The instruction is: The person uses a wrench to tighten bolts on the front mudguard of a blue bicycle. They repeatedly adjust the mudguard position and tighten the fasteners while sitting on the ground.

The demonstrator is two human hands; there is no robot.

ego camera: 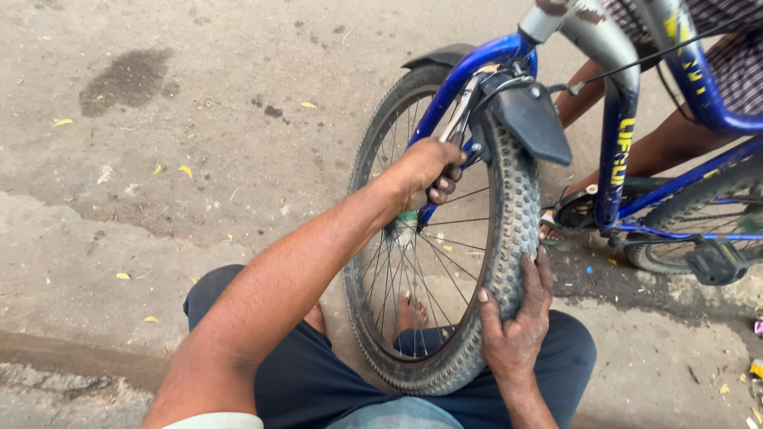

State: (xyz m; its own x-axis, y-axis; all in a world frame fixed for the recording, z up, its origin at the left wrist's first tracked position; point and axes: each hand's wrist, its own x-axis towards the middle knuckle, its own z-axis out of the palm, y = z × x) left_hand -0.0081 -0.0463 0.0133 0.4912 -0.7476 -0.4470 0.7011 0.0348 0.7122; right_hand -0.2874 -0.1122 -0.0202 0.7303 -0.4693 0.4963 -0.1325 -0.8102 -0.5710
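Blue bicycle fork (445, 95) is gripped by the left hand (429, 171), fingers curled tight around the fork blade just below the rim brake (469, 119). Forearm reaches in from lower left, across the spokes (429, 262).

Right hand (517, 318) lies flat against the knobby front tyre (513, 214), fingers spread and pressed on the tread at the tyre's lower right side, thumb on the sidewall. Not pinching anything.

Front wheel stands upright between the person's knees, bottom of the tyre near the lap, dark blue trousers (310, 373) either side. A bare foot (409, 314) shows through the spokes.

Black mudguard flap (532, 119) hangs over the top of the tyre, just right of the left hand. Blue frame down tube (620, 151) with yellow lettering runs down to the crank area; black pedal (715, 262) at right, near the rear tyre (683, 214).

Another person's leg (660, 143) stands behind the frame, sandalled foot (548, 230) near the chainring.

Ground is rough concrete (159, 159), a dark stain at upper left, yellow leaves scattered.
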